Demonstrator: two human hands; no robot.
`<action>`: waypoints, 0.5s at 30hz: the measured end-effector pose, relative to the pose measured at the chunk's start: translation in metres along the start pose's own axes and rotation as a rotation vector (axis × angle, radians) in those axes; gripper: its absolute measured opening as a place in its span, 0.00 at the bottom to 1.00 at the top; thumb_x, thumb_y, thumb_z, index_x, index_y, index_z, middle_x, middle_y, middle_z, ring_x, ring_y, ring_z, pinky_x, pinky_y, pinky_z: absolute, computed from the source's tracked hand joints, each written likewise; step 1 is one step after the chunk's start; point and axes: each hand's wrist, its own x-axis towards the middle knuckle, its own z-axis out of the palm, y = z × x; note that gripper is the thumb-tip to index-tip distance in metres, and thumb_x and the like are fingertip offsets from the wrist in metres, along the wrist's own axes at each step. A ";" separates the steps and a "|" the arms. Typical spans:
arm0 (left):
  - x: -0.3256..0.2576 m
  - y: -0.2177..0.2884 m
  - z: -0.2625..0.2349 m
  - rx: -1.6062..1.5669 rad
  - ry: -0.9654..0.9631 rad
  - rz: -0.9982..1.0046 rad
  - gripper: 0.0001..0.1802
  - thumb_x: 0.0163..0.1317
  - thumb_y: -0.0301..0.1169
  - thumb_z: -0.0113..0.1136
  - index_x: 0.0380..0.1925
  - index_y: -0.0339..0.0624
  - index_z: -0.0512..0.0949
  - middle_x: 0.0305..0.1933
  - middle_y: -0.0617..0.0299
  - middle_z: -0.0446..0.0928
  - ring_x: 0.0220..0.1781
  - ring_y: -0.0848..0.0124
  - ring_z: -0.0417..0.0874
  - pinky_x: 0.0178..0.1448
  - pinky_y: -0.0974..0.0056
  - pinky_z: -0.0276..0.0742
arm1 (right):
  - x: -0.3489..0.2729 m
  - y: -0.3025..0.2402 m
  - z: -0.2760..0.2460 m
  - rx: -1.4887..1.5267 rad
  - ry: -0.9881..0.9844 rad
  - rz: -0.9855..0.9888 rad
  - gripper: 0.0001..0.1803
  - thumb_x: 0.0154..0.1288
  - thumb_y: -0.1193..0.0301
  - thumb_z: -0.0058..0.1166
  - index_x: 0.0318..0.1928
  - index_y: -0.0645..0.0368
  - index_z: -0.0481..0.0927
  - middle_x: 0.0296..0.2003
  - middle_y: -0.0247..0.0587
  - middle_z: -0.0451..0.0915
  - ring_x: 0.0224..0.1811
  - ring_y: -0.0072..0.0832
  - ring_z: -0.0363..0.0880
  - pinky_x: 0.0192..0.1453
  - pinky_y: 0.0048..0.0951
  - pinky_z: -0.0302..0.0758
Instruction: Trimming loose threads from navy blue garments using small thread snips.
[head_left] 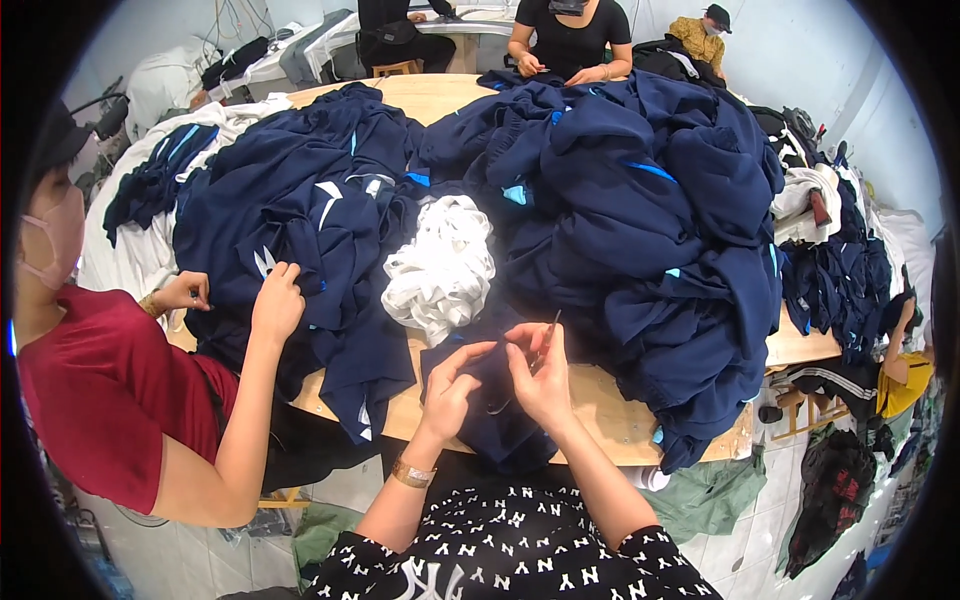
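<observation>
- At the near edge of the wooden counter (610, 415), a dark navy garment (495, 410) lies draped over the rim, between the wearer's two hands; its lower part drops out of sight behind the patterned black-and-white top (520, 550).
- Left hand (455, 385): forearm rising from the lower edge, gold bracelet (412, 473) at the wrist, fingers curled and pinched together on a fold of the navy garment.
- Right hand (540, 375): raised just beside the left, fingers closed on a thin metal tool (548, 335) that points up and away; whether it is a snipper or another small tool is hard to make out, since most of it is hidden by the fingers.
- Thread or seam being worked: too small to tell.
- White bundle of cloth strips (440, 270): on the counter just beyond the hands, between the two navy heaps.
- Large heap of navy garments (640, 220) with light blue trim: fills the right of the counter and hides most of its surface.
- Second navy heap (300, 210): at the left, under the hands of a person in a red shirt (100, 400), partly cut off by the picture's rim.
- Far side: a seated person in black (570, 40), head cut off by the top edge.
</observation>
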 end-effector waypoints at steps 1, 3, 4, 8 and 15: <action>-0.001 0.002 0.001 0.000 0.001 0.000 0.19 0.54 0.20 0.46 0.47 0.33 0.75 0.44 0.55 0.79 0.48 0.67 0.79 0.54 0.68 0.70 | -0.001 -0.004 0.000 0.001 0.002 0.008 0.11 0.58 0.82 0.52 0.35 0.61 0.62 0.32 0.39 0.75 0.26 0.20 0.69 0.31 0.20 0.68; -0.002 0.010 0.007 0.111 0.029 0.031 0.16 0.56 0.26 0.56 0.46 0.34 0.76 0.43 0.57 0.79 0.47 0.68 0.78 0.54 0.67 0.71 | -0.005 -0.003 0.002 0.011 -0.010 0.025 0.12 0.58 0.82 0.53 0.36 0.62 0.62 0.33 0.39 0.75 0.27 0.19 0.69 0.31 0.20 0.68; -0.002 0.009 0.008 0.222 0.067 0.085 0.17 0.54 0.29 0.64 0.43 0.34 0.77 0.42 0.58 0.79 0.46 0.72 0.78 0.52 0.68 0.71 | -0.006 -0.004 0.002 0.012 -0.012 0.023 0.12 0.58 0.82 0.53 0.36 0.62 0.62 0.33 0.39 0.75 0.27 0.19 0.69 0.31 0.20 0.68; 0.000 0.017 0.005 0.068 0.063 -0.049 0.11 0.54 0.23 0.63 0.39 0.33 0.79 0.39 0.63 0.79 0.41 0.80 0.77 0.46 0.73 0.73 | -0.004 -0.012 -0.003 0.255 -0.003 0.118 0.12 0.60 0.85 0.47 0.33 0.60 0.58 0.36 0.42 0.74 0.33 0.20 0.71 0.39 0.20 0.70; -0.001 0.013 -0.013 -0.124 -0.055 -0.100 0.11 0.56 0.20 0.59 0.41 0.34 0.78 0.38 0.66 0.78 0.39 0.80 0.76 0.46 0.75 0.72 | 0.015 -0.007 -0.020 0.327 -0.013 0.182 0.13 0.60 0.84 0.48 0.35 0.56 0.58 0.39 0.43 0.74 0.42 0.23 0.71 0.51 0.24 0.67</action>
